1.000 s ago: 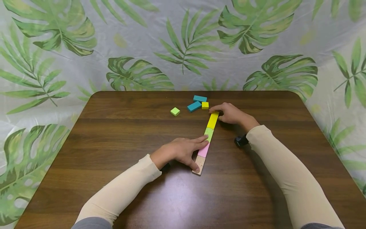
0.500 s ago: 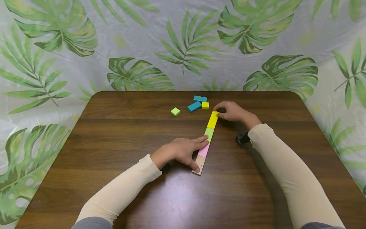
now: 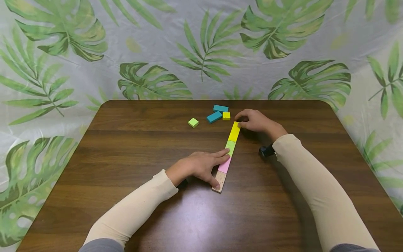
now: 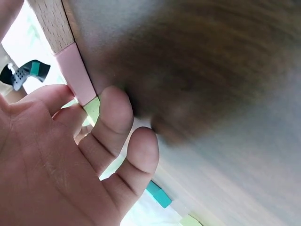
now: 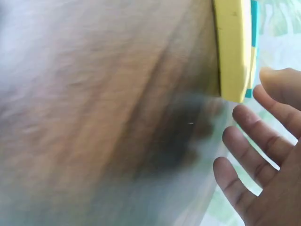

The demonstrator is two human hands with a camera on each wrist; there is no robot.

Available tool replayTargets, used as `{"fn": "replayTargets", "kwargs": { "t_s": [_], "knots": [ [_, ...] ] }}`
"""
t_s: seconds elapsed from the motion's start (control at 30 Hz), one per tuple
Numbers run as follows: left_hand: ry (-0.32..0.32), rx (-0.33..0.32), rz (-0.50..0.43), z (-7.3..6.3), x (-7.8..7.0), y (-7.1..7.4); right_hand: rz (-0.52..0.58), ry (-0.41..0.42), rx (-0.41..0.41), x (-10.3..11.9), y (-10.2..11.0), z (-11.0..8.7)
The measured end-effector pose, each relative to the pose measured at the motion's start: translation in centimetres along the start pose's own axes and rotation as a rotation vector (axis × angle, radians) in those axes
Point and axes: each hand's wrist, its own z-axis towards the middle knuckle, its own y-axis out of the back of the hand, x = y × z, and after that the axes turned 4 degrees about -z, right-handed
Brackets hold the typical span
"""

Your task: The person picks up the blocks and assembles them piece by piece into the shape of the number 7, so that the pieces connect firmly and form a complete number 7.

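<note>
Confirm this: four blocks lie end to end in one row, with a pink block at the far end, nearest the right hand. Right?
Not pink: the head view shows the yellow block at the far end, nearest the right hand. The row of four blocks is right.

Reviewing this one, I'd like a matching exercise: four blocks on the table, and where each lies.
1. wooden block
2. pink block
3. long yellow block
4. small yellow block

A. beside the nearer blue block
B. near end of the row
C. far end of the row
D. mid-row, before the green block

Pairs: 1-B, 2-D, 3-C, 4-A
</note>
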Motion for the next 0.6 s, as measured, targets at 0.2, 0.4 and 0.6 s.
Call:
{"fn": "replayTargets", "kwargs": {
  "t_s": [0.2, 0.4, 0.6],
  "knots": [
    [-0.004, -0.003, 0.004, 0.0, 0.1, 0.0, 0.037, -0.066, -0.011, 0.0, 0.4, 1.6],
    [-0.008, -0.002, 0.009, 0.1, 0.2, -0.1, 0.093, -0.142, -0.025, 0.2, 0.5, 3.1],
    [-0.012, 0.001, 0.008, 0.0, 0.1, -0.1, 0.193, -0.202, -0.005, 0.4, 0.2, 4.1]
  ]
}}
